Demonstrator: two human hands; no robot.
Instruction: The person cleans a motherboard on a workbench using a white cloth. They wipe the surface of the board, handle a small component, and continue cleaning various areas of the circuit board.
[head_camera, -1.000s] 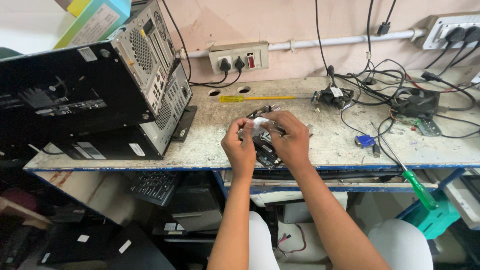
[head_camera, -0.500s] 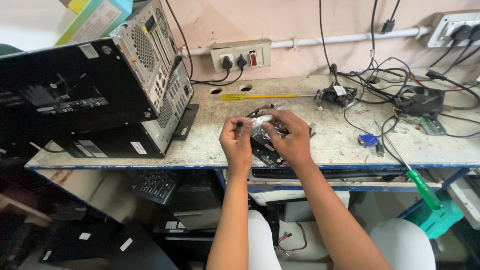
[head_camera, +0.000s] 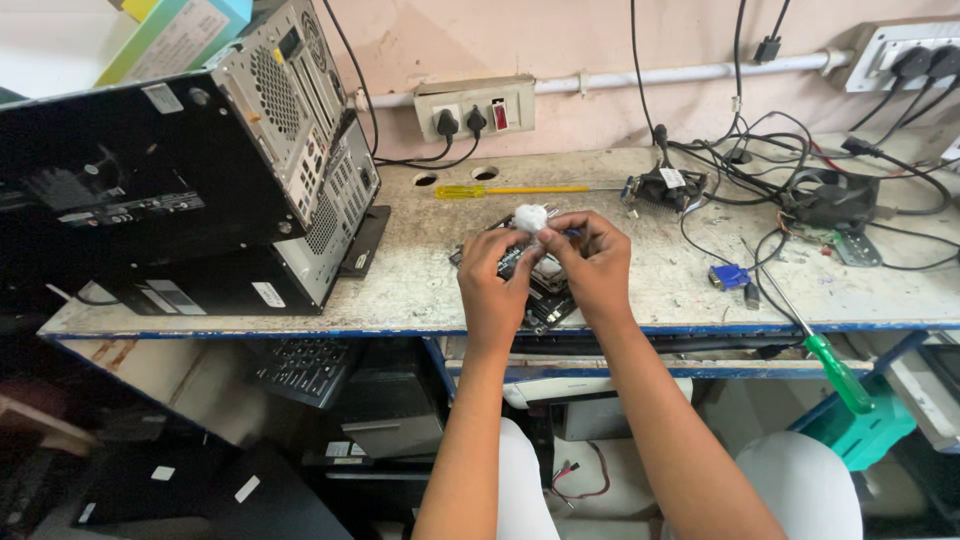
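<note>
A small white wad (head_camera: 529, 216) is pinched between the fingertips of the left hand (head_camera: 497, 283) and the right hand (head_camera: 592, 268), held close together just above the circuit board (head_camera: 547, 290) on the workbench (head_camera: 420, 280), so it stays within easy reach of the board.

This is a small computer repair workshop. On the worn bench (head_camera: 420, 290) two opened desktop cases (head_camera: 230, 170) are stacked, and right of them lie a circuit board (head_camera: 540, 290), a loose cooling fan (head_camera: 830, 200) and a tangle of cables (head_camera: 760, 150) — with two screwdrivers, one yellow (head_camera: 500, 190), one green (head_camera: 825, 355). Behind the cases a wall socket panel (head_camera: 475, 108) is mounted; below the bench a keyboard (head_camera: 305, 368) is stored.
</note>
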